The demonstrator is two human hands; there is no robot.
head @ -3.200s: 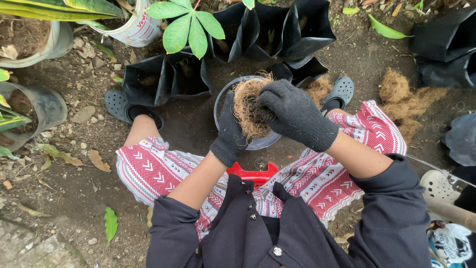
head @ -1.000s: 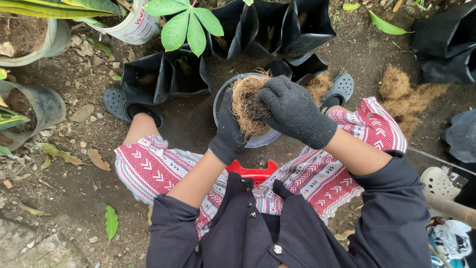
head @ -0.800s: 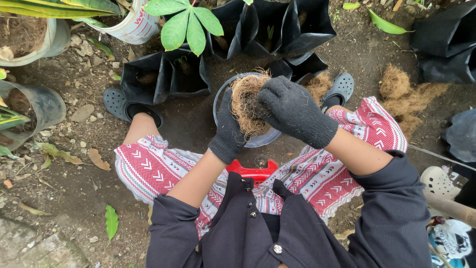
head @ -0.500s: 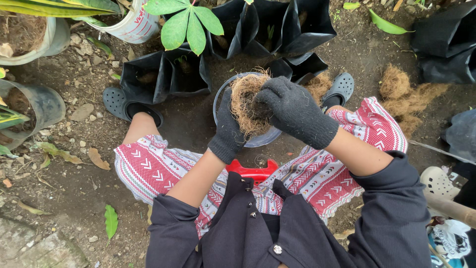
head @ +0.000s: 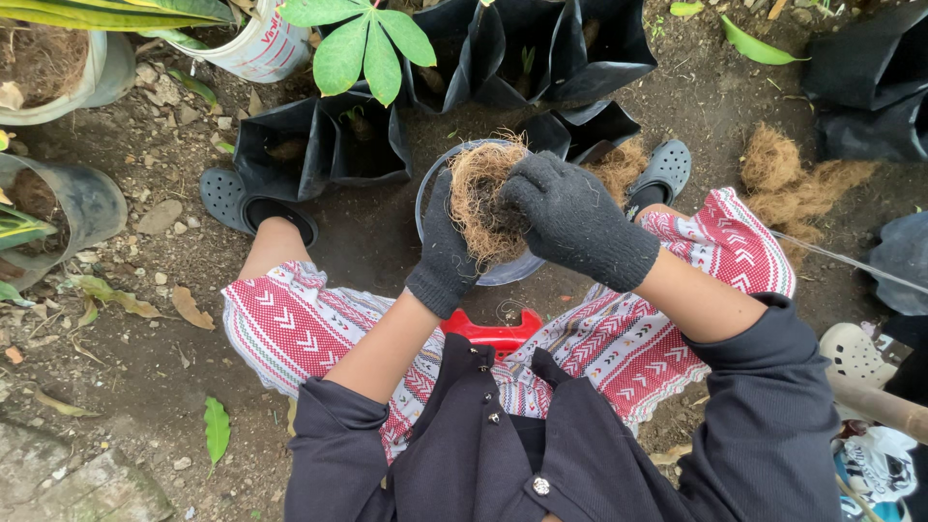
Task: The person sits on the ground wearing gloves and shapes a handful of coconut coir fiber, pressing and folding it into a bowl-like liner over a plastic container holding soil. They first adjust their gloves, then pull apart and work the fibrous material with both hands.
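Both of my hands wear dark knitted gloves and grip one clump of brown coconut fibre (head: 480,198) over a round grey pot (head: 503,273) on the ground between my knees. My left hand (head: 447,246) holds the clump from the left side. My right hand (head: 570,215) covers it from the right and above, fingers curled into the fibre. The pot's inside is mostly hidden by the clump and my hands.
Black plastic grow bags (head: 319,145) stand beyond the pot, one with a green-leaved seedling (head: 362,39). More loose fibre (head: 788,174) lies at right. A white bucket (head: 256,48) and grey pots (head: 72,203) sit at left. I sit on a red stool (head: 493,333).
Both hands have stayed on the fibre clump above the pot; the right hand's fingers shifted slightly on it. Nothing else moved.
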